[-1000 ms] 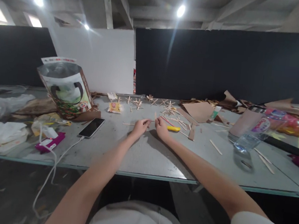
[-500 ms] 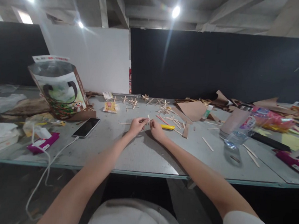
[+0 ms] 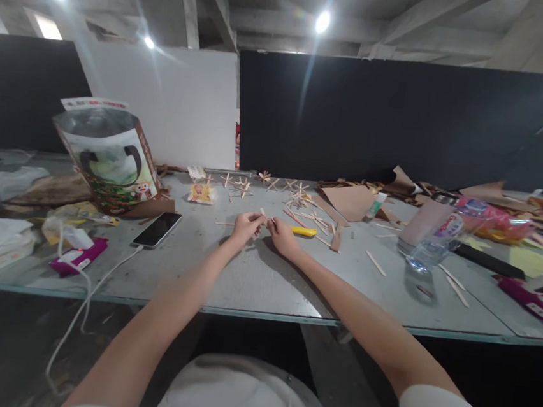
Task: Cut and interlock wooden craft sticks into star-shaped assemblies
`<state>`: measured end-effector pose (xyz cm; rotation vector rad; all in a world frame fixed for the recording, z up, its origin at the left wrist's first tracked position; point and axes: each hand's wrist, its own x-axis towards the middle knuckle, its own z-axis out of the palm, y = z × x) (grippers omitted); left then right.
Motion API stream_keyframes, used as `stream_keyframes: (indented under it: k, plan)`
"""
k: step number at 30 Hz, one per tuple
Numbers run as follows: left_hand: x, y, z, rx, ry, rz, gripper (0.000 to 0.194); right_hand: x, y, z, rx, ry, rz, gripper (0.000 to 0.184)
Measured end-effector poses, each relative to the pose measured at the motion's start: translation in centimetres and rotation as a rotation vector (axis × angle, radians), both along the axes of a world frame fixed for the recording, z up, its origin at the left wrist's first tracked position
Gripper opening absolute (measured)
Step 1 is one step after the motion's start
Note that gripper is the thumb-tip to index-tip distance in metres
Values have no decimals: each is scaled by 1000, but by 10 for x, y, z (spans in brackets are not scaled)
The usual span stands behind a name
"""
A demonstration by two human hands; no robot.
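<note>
My left hand (image 3: 249, 227) is above the middle of the grey table, its fingers pinched on a small pale wooden stick (image 3: 263, 212). Close beside it, my right hand (image 3: 282, 238) is closed too, thumb against fingers. What its fingertips hold is too small to make out. A yellow-handled cutter (image 3: 303, 231) lies just right of my right hand, partly hidden by it. Loose wooden sticks (image 3: 320, 222) and a red-and-white striped strip (image 3: 294, 217) lie behind it. Farther back are several small crossed-stick pieces (image 3: 243, 188).
Left are a phone (image 3: 157, 229) on a white cable, a purple packet (image 3: 79, 256) and a large printed bag (image 3: 112, 162). A snack packet (image 3: 201, 193) lies behind my left hand. Rightward are brown cardboard (image 3: 348, 201), a glue stick (image 3: 375, 205), a clear bottle (image 3: 433, 245) and a tumbler (image 3: 425, 225).
Both hands have shifted slightly left, the left one a little more, with the stick's tip moving along with it. The gap between the fingertips looks slightly wider. The table items stay put.
</note>
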<state>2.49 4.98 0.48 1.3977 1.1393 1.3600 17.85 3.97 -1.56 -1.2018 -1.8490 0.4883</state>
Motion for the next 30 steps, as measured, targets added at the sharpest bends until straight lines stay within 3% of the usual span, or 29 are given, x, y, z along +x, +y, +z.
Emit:
stream_keyframes:
  k: [6,16,24,30]
  plan:
    - [-8,3,1,-50,-78,73,23,3,-2,5,-25,-19,11,30]
    - [-8,12,-6,-157,-78,59,24,2,2,2,-26,-8,-24,20]
    - [-8,9,-2,-72,-153,79,25,7,2,3,-35,-39,-11,18]
    - [-15,16,1,16,-88,81,28,8,5,4,-26,-84,-23,13]
